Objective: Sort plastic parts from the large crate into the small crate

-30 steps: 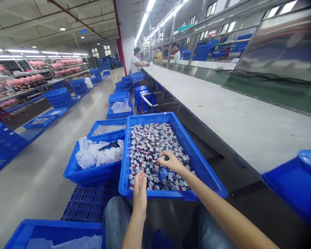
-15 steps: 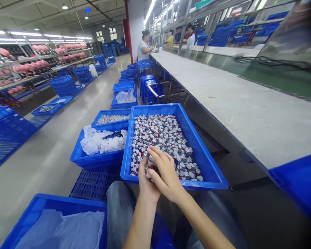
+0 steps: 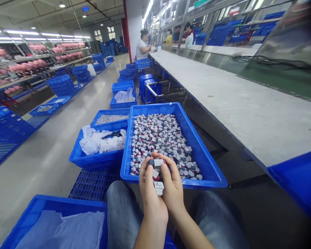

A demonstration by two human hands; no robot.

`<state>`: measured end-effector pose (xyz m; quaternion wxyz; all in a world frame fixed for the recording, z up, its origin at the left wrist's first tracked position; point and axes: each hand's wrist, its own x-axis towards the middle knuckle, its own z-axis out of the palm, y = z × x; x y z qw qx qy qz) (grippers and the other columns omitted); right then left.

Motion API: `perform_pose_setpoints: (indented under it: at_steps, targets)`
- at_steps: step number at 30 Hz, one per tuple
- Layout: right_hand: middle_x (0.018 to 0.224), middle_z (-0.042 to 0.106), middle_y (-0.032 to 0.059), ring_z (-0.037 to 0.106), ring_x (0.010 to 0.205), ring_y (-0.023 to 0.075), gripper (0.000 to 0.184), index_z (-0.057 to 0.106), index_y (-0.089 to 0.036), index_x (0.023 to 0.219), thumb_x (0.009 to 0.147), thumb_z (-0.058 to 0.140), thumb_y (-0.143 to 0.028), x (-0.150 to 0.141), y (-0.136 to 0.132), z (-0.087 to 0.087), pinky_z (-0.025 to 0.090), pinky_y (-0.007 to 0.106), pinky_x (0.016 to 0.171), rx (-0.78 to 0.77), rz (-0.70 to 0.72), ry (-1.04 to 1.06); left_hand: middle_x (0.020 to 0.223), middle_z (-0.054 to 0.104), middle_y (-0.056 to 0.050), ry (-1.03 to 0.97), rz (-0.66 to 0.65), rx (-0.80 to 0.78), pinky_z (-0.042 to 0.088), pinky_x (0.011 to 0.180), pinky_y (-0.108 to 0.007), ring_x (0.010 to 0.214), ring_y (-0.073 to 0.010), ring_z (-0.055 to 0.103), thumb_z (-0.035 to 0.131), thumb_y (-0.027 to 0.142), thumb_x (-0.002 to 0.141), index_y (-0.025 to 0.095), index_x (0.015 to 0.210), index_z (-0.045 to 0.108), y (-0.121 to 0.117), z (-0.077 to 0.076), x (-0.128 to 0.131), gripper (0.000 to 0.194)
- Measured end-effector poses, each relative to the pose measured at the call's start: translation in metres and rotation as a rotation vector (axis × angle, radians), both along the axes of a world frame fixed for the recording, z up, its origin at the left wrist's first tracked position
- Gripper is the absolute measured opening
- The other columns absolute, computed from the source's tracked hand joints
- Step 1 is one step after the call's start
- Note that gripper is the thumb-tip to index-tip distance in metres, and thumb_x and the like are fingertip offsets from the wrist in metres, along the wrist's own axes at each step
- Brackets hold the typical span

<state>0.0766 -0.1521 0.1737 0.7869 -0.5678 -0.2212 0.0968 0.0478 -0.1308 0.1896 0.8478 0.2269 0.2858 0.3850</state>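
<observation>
Fingers (image 3: 147, 174) cupped together, both hands clutching small parts (image 3: 157, 173) above tray (image 3: 209, 166)

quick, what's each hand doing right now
Left hand: closed on a handful of small white, red and grey blocks.
Right hand: closed on the same handful.

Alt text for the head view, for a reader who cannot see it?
Left hand and right hand, cupped together, hold a handful of small white, red and grey parts over the near edge of a blue bin full of them. A long grey workbench runs on the right; more blue bins sit on the left.
</observation>
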Motion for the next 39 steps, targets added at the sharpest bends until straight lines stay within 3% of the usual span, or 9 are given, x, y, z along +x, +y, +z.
perform_pose_setpoints:
  at_steps: [7,11,15,19,22,26,31,35,39]
  targets:
    - [0.108,0.061,0.002,0.053,0.109,0.021,0.018,0.049,-0.025,0.088,0.081,0.033,-0.023,-0.002,-0.007,0.004,0.043,0.043,0.092,0.253,0.115,0.031,0.119,0.055,-0.005,0.072,0.013,0.278,0.049,0.081,-0.027,0.105,-0.0211,0.055,0.069,0.032,0.065,0.022,0.096,0.059,-0.018,0.005,-0.01,0.034]
    - [0.108,0.061,0.0006,0.053,0.109,0.0197,0.021,0.052,-0.026,0.087,0.081,0.032,-0.022,-0.005,-0.011,0.009,0.044,0.04,0.09,0.309,0.121,0.054,0.117,0.056,-0.005,0.076,0.005,0.304,0.049,0.082,-0.029,0.104,-0.0215,0.055,0.069,0.032,0.064,0.023,0.097,0.059,-0.022,0.009,-0.013,0.035]
    - [0.115,0.059,0.0035,0.051,0.112,0.0202,0.036,0.056,-0.023,0.097,0.087,0.021,-0.031,-0.011,-0.013,0.017,0.04,0.041,0.096,0.238,0.048,0.029,0.112,0.06,-0.006,-0.021,-0.052,0.099,0.049,0.084,-0.032,0.101,-0.0215,0.057,0.061,0.029,0.07,0.021,0.101,0.057,-0.014,0.013,-0.016,0.032]
    - [0.125,0.052,0.0037,0.047,0.117,0.0199,0.049,0.046,-0.026,0.119,0.09,0.011,-0.043,-0.018,-0.011,0.021,0.039,0.041,0.098,0.253,0.109,-0.005,0.106,0.063,-0.004,-0.099,-0.091,-0.224,0.049,0.084,-0.029,0.101,-0.0183,0.058,0.051,0.029,0.078,0.022,0.101,0.057,-0.002,0.016,-0.018,0.026]
    - [0.128,0.05,0.0032,0.042,0.121,0.0197,0.048,0.044,-0.027,0.121,0.089,0.014,-0.047,-0.02,-0.009,0.023,0.037,0.04,0.1,0.278,0.132,-0.012,0.096,0.066,-0.002,-0.146,-0.111,-0.353,0.05,0.081,-0.027,0.093,-0.0157,0.061,0.047,0.031,0.081,0.023,0.101,0.058,0.003,0.019,-0.02,0.025]
    - [0.129,0.048,0.0035,0.041,0.122,0.0208,0.041,0.044,-0.027,0.121,0.089,0.024,-0.044,-0.021,-0.01,0.02,0.033,0.042,0.103,0.252,0.1,-0.013,0.089,0.067,-0.002,-0.152,-0.068,-0.381,0.051,0.078,-0.024,0.089,-0.0144,0.062,0.048,0.029,0.08,0.021,0.097,0.06,0.004,0.026,-0.022,0.023]
    - [0.131,0.046,0.002,0.039,0.123,0.0212,0.036,0.049,-0.03,0.119,0.083,0.049,-0.033,-0.024,-0.018,0.011,0.029,0.039,0.105,0.045,0.102,-0.127,0.087,0.067,-0.002,-0.116,0.014,-0.364,0.052,0.066,-0.019,0.076,-0.0114,0.064,0.053,0.027,0.078,0.021,0.095,0.062,0.003,0.034,-0.023,0.021]
    - [0.127,0.05,0.0002,0.041,0.121,0.0201,0.024,0.06,-0.031,0.105,0.084,0.049,-0.032,-0.024,-0.018,0.009,0.031,0.039,0.104,0.005,0.114,-0.049,0.083,0.068,-0.002,-0.167,0.036,-0.426,0.052,0.065,-0.02,0.073,-0.0113,0.064,0.052,0.025,0.078,0.02,0.093,0.062,0.004,0.037,-0.024,0.018]
    - [0.123,0.054,0.001,0.04,0.122,0.0198,0.027,0.063,-0.028,0.102,0.087,0.042,-0.034,-0.022,-0.014,0.01,0.028,0.039,0.106,0.046,0.114,0.047,0.079,0.067,-0.003,-0.217,0.004,-0.517,0.053,0.064,-0.022,0.071,-0.0122,0.064,0.053,0.024,0.078,0.018,0.089,0.062,0.008,0.038,-0.025,0.016]
